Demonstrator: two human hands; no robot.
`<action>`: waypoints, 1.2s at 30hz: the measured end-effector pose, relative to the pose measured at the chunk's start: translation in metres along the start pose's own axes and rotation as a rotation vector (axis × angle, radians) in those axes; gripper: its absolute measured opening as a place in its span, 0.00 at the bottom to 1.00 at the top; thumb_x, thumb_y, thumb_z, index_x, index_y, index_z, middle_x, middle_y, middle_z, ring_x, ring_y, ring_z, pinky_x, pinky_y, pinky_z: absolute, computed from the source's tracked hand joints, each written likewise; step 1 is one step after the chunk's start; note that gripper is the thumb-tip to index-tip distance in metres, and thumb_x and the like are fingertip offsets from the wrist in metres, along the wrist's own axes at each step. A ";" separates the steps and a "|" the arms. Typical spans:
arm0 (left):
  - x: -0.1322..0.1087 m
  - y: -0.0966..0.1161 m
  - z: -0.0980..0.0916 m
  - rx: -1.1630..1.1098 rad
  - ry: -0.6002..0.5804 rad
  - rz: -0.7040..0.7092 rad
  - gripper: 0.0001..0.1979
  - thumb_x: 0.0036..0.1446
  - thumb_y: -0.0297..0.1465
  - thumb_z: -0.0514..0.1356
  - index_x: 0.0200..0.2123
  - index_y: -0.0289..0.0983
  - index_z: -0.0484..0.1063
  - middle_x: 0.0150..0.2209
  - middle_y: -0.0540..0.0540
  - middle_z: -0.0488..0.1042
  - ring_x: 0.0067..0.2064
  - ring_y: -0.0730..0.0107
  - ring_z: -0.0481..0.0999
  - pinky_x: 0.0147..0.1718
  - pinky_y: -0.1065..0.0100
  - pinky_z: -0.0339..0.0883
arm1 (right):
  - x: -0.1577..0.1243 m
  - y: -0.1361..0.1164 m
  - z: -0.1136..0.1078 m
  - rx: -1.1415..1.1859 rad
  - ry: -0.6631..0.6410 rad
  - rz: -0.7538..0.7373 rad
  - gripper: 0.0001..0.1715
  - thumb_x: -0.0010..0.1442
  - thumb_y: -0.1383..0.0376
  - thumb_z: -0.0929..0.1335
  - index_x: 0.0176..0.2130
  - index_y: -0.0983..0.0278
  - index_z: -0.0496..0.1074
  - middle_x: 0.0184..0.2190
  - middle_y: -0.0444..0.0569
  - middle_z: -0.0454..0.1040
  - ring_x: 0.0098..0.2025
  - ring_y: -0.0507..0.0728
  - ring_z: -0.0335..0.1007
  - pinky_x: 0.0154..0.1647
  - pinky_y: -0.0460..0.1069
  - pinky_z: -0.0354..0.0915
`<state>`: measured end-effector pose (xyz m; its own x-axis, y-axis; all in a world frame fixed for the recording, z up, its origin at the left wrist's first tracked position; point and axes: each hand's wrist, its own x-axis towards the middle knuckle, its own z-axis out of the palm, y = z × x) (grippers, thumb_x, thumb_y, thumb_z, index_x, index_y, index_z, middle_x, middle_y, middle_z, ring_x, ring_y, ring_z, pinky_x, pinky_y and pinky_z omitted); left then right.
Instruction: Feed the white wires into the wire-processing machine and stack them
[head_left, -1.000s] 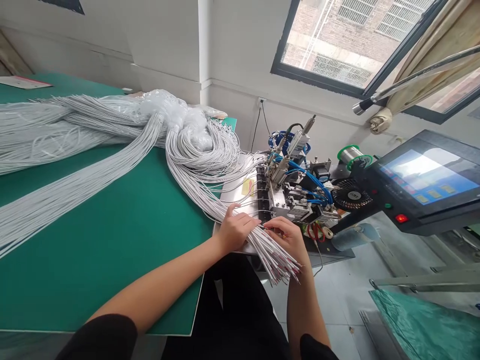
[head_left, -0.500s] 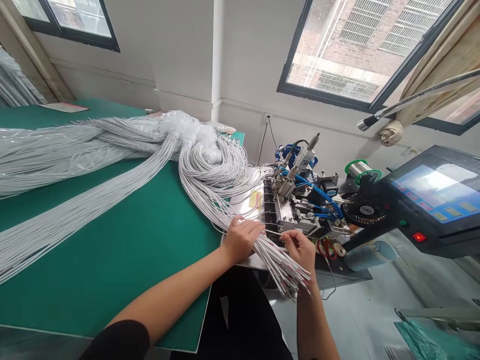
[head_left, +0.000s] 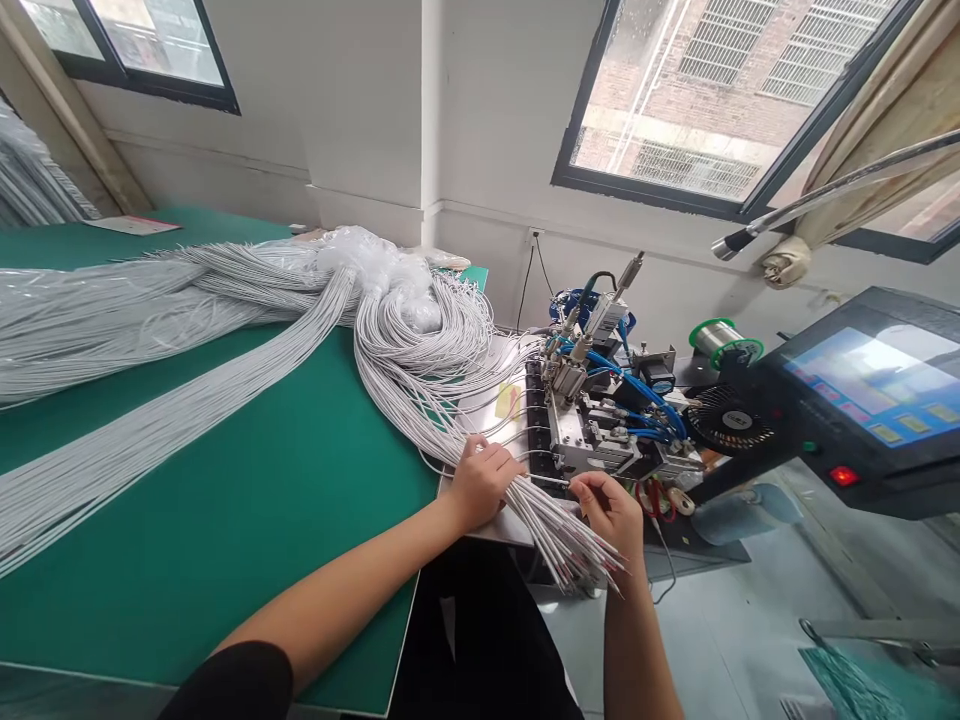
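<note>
My left hand (head_left: 484, 485) is wrapped around a thick bundle of white cables (head_left: 559, 525), whose cut ends with reddish tips fan out toward the lower right. Between thumb and fingers, my right hand (head_left: 611, 510) pinches the end of a single white cable (head_left: 546, 480) drawn apart from the bundle. That end lies close to the front of a bench machine (head_left: 574, 430) with metal cylinders and blue air hoses. Several other cables run into the machine's black slotted edge (head_left: 537, 400). Behind my left hand the bundle curves back into a coiled pile (head_left: 427, 350).
More white cables (head_left: 187, 410) in clear plastic stretch across the green table (head_left: 300, 480). Right of the machine are a solder wire spool (head_left: 724, 340), a black fan (head_left: 731, 420) and a tilted touchscreen (head_left: 885, 385). A flexible lamp arm (head_left: 832, 190) reaches in from the right.
My right hand has moved slightly right and down with the single cable's end. My left hand stays around the bundle in nearly the same place.
</note>
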<state>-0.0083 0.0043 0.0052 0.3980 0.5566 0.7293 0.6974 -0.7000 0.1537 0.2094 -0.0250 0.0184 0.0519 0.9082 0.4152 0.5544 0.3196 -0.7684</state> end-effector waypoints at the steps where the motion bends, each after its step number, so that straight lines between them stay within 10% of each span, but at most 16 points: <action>1: -0.001 0.000 0.001 -0.011 -0.007 0.008 0.14 0.60 0.22 0.47 0.34 0.38 0.72 0.29 0.48 0.73 0.33 0.69 0.70 0.44 0.60 0.51 | -0.001 0.000 -0.003 0.002 -0.020 0.008 0.15 0.60 0.54 0.67 0.31 0.62 0.73 0.26 0.48 0.74 0.25 0.54 0.65 0.27 0.48 0.62; 18: -0.002 0.010 0.010 0.037 -0.099 0.146 0.11 0.61 0.26 0.47 0.30 0.37 0.67 0.26 0.48 0.69 0.30 0.68 0.66 0.42 0.60 0.52 | 0.014 0.010 -0.031 0.045 -0.390 0.131 0.16 0.58 0.52 0.67 0.32 0.62 0.71 0.26 0.47 0.70 0.28 0.55 0.66 0.28 0.46 0.64; 36: 0.001 0.007 0.018 0.098 -0.116 0.156 0.08 0.50 0.21 0.51 0.29 0.37 0.67 0.25 0.49 0.69 0.29 0.68 0.66 0.41 0.61 0.53 | 0.021 0.010 -0.011 0.103 -0.254 0.103 0.15 0.58 0.54 0.68 0.31 0.64 0.72 0.25 0.47 0.70 0.26 0.54 0.63 0.27 0.47 0.60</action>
<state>0.0076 0.0075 -0.0052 0.5676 0.4967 0.6565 0.6743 -0.7381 -0.0245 0.2250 -0.0055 0.0249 -0.1131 0.9717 0.2076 0.4691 0.2364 -0.8509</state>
